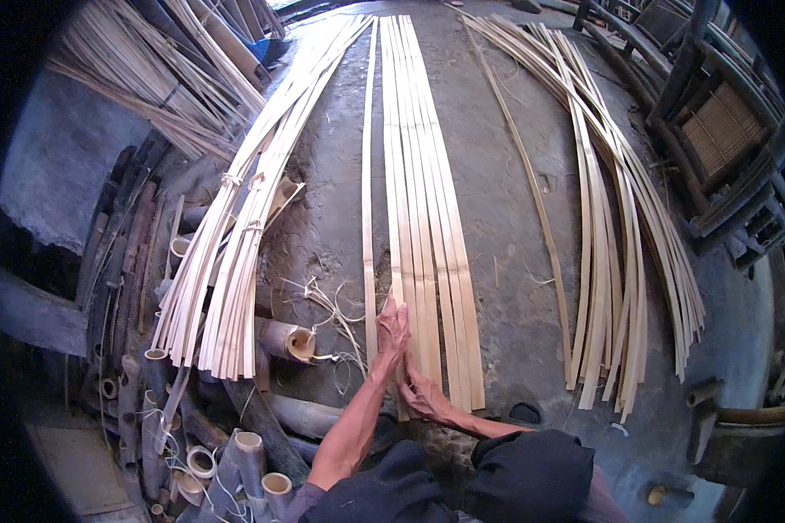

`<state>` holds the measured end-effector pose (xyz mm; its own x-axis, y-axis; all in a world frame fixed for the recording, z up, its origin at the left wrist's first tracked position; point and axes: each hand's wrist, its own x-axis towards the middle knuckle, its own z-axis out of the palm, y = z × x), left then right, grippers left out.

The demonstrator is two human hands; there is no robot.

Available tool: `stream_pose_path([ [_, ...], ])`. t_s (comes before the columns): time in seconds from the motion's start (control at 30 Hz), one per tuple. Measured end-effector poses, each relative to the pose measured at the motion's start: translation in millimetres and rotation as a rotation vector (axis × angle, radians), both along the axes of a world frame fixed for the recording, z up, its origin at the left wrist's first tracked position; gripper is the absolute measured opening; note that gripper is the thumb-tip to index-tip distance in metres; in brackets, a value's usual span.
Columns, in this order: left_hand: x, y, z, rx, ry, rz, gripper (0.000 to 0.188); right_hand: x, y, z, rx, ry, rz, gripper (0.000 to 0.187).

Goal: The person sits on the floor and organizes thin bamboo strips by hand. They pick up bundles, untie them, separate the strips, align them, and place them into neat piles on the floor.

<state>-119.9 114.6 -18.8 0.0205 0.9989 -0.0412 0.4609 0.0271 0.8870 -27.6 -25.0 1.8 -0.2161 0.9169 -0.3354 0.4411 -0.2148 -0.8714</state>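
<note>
Long pale bamboo strips [427, 227] lie side by side on the floor in front of me, running away from my knees. My left hand [392, 329] is closed at the left edge of this row, its fingers on the leftmost strip. Lower down, my right hand [423, 395] grips the near end of the same strip from the right; its fingertips are partly hidden. A separate single strip [368, 192] lies just left of the row, close to my left wrist, with a narrow gap between.
Tied bundles of strips [228, 305] lie at the left, beside cut bamboo tubes [288, 340] and poles. At the right are a loose pile of strips [619, 218], one lone strip [523, 157] and dark bamboo furniture [715, 131]. Thin shavings [327, 301] litter the grey floor [515, 288].
</note>
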Motion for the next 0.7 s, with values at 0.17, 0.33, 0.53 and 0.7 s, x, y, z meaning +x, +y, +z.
stream_pose_path([
  [0.17,7,-1,-22,0.138,0.203,-0.043,0.041,59,5,-17,0.122,0.051,-0.090,0.049],
  [0.33,-3,-12,-27,0.078,0.489,-0.098,0.064,185,23,5,0.419,-0.668,-0.354,0.044],
  [0.53,10,-16,-8,0.020,0.620,-0.049,0.064,283,-27,0,0.145,-1.158,-0.600,0.051],
  [0.7,13,-11,-2,-0.028,0.572,-0.054,0.061,305,-33,-8,0.270,-1.082,-0.432,0.053],
])
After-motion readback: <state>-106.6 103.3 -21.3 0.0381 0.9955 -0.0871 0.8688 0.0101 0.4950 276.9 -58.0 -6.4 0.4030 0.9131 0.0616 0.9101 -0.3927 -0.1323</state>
